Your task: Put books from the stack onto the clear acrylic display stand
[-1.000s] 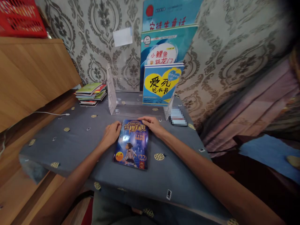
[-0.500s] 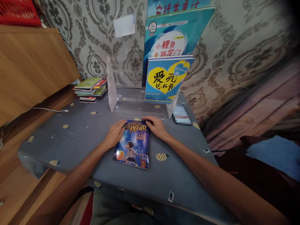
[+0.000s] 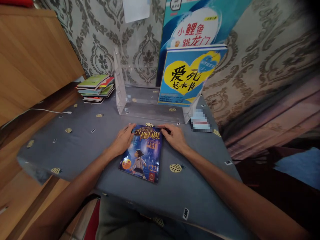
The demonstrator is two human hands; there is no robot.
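A blue-purple paperback book [image 3: 140,156] with gold title lettering and a cartoon figure on its cover lies face up near the front of the table. My left hand [image 3: 123,138] is at its upper left edge, fingers stretched along the side and touching it. At the upper right corner, my right hand [image 3: 175,136] grips the edge with bent fingers; the undersides of both hands are hidden. Behind the book stands a clear display rack [image 3: 120,81]. On the rack's right side, a blue book with a yellow heart [image 3: 185,78] leans before a larger teal book [image 3: 232,20].
A stack of thin books [image 3: 96,87] sits at the table's back left, near a white cable [image 3: 50,110]. Beside the rack's right foot lies a blurred-out item [image 3: 200,120]. The grey patterned tablecloth [image 3: 82,146] covers the table; a wooden cabinet [image 3: 32,50] stands left.
The view has tipped downward and closer, so the rack and its books appear larger and higher. Both hands stay at the paperback's upper edges; the book has barely shifted.
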